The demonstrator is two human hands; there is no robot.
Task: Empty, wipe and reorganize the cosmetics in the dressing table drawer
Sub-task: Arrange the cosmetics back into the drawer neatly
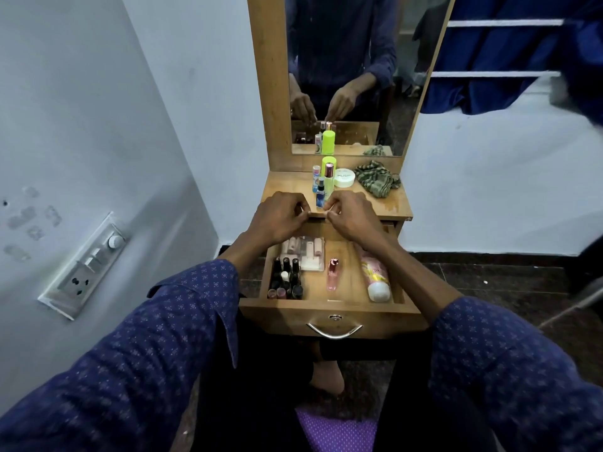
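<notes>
Fingers [301, 208] of my left hand [277, 220] are curled inward, tips pinched together at the front edge of the tabletop [287, 187]; whether they grip anything I cannot tell. Right hand [350, 220]: fingers likewise curled, pinching what looks like a thin, small item beside the blue spray bottle [320, 195]; its identity is too small to read. Both hands hover over the rear of the open drawer [332, 313].

Drawer contents: one cluster of about ten nail polish bottles [287, 278] at front left; one clear plastic case [305, 252] behind them; one pink bottle [332, 274] lying mid-floor; one pink-and-white tube [375, 275] along the right wall.

Tabletop contents: one neon green can [328, 163], one white jar [344, 178], one small striped tube [316, 174], one pink-capped bottle [329, 177], one crumpled green checked cloth [375, 181].
</notes>
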